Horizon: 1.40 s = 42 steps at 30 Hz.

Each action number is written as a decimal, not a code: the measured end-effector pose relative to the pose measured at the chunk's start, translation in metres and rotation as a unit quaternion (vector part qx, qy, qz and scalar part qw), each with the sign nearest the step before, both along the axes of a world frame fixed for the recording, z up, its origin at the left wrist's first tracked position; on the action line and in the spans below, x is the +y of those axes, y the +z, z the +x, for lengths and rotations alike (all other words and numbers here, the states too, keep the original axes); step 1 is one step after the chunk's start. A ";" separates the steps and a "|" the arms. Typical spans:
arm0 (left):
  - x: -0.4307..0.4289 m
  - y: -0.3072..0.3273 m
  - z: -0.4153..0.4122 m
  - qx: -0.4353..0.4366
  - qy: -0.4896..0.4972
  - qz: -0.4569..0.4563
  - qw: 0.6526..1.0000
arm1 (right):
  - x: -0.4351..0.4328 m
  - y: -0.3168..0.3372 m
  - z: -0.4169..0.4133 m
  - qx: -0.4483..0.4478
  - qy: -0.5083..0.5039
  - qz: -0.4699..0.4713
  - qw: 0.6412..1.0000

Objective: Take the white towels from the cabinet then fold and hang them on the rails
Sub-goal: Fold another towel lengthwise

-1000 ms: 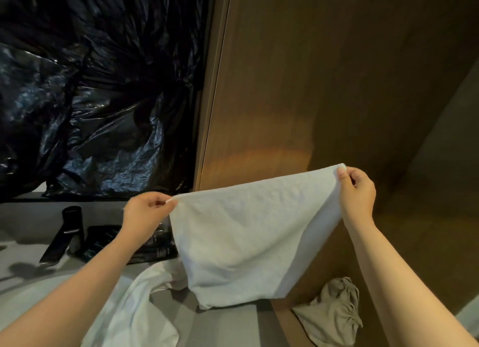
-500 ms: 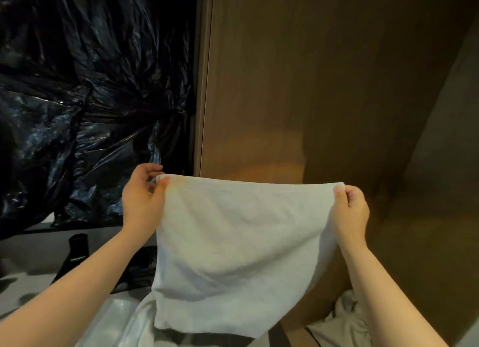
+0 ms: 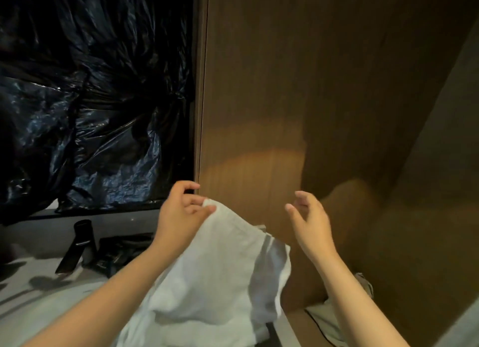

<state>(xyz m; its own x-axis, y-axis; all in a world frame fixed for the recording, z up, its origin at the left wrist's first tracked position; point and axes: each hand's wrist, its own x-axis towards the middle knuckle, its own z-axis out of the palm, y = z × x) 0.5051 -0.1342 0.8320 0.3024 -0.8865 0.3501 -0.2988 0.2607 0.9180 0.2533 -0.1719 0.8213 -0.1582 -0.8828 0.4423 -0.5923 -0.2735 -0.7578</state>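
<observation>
A white towel (image 3: 223,269) hangs folded over in front of me, pinched at its top corner by my left hand (image 3: 181,214). My right hand (image 3: 308,222) is to the right of the towel with fingers spread, holding nothing and apart from the cloth. The towel's lower part drapes down over more white cloth (image 3: 140,331) lying on the counter. No rail is in view.
A tall brown wooden cabinet panel (image 3: 298,100) stands straight ahead. Black plastic sheeting (image 3: 90,100) covers the wall at left. A black faucet (image 3: 77,245) and dark packets (image 3: 121,253) sit on the grey counter (image 3: 39,276). A beige cloth (image 3: 326,320) lies low at right.
My right hand has let go of the towel's right corner and opened. My left hand now holds the towel alone and it hangs folded instead of stretched flat.
</observation>
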 end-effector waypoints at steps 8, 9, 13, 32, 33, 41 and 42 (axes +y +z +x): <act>0.043 -0.031 -0.025 0.014 -0.089 0.051 0.995 | 0.049 -0.048 0.046 -0.085 0.202 0.093 0.971; 0.049 -0.034 -0.026 0.027 -0.095 0.055 0.994 | 0.052 -0.054 0.048 -0.090 0.216 0.099 0.967; 0.066 -0.042 -0.027 0.031 -0.101 0.065 0.992 | 0.061 -0.069 0.057 -0.108 0.268 0.139 0.947; 0.083 -0.072 -0.023 -0.039 -0.093 0.048 0.994 | 0.070 -0.060 0.061 -0.117 0.274 0.132 0.946; 0.083 -0.072 -0.024 -0.045 -0.098 0.043 0.993 | 0.069 -0.058 0.060 -0.117 0.267 0.127 0.948; 0.065 -0.076 -0.016 -0.135 -0.153 0.044 0.978 | 0.055 -0.030 0.047 -0.141 0.214 0.028 0.966; 0.061 -0.076 -0.015 -0.138 -0.160 0.043 0.976 | 0.054 -0.024 0.045 -0.139 0.206 0.012 0.969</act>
<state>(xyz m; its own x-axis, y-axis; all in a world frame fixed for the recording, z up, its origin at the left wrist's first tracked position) 0.4906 -0.0730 0.7563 -0.0897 -0.9500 0.2992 -0.4547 0.3063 0.8363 0.2987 -0.1181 0.7977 0.1000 -0.9055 0.4125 -0.2092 -0.4244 -0.8810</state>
